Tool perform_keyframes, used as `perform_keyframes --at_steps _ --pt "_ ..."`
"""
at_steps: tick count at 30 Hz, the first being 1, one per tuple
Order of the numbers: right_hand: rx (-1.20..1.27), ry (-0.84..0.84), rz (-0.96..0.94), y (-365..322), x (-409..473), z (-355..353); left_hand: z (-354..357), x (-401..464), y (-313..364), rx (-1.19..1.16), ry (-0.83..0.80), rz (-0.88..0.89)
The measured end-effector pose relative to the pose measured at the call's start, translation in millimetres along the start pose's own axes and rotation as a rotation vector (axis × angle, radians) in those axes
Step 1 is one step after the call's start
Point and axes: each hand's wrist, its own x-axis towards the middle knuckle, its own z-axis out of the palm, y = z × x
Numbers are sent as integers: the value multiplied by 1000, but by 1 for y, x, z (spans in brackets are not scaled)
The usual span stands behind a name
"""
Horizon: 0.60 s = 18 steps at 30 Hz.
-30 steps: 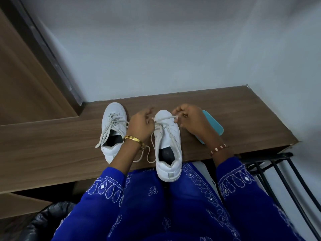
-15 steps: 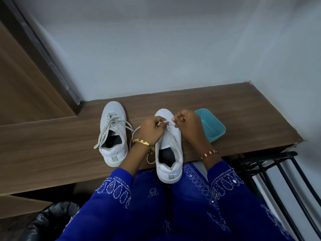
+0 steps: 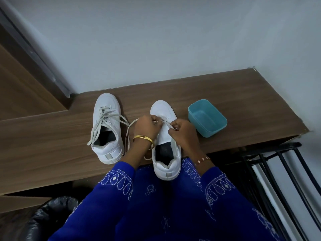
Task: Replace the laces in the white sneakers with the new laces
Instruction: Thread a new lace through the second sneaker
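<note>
Left hand [image 3: 147, 125] curling, pinching white lace [image 3: 129, 134] | right hand [image 3: 182, 131] curling, pinching the lace's other end | both hovering over right sneaker [image 3: 165, 136] on wooden bench [image 3: 52, 145]

Two white sneakers are set on the wooden shelf [image 3: 225, 101], toes to the wall. The right sneaker [image 3: 165, 150] overhangs the near edge; its lace [image 3: 129, 131] is pinched by the left hand [image 3: 147, 126] and right hand [image 3: 182, 131] over the tongue. The left sneaker [image 3: 106, 126] is laced loosely. A teal tub [image 3: 207, 117] is seen beside the right hand.
</note>
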Motion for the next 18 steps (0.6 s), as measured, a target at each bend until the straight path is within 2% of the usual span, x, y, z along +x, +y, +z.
perform_keyframes --at_steps 4,11,18 --pt "56 29 23 10 -1 3 7 -1 6 124 25 -11" --pt "67 51 24 16 -1 6 22 0 3 128 89 -32" --pt "52 42 -11 21 0 6 30 1 1 -105 100 -139"
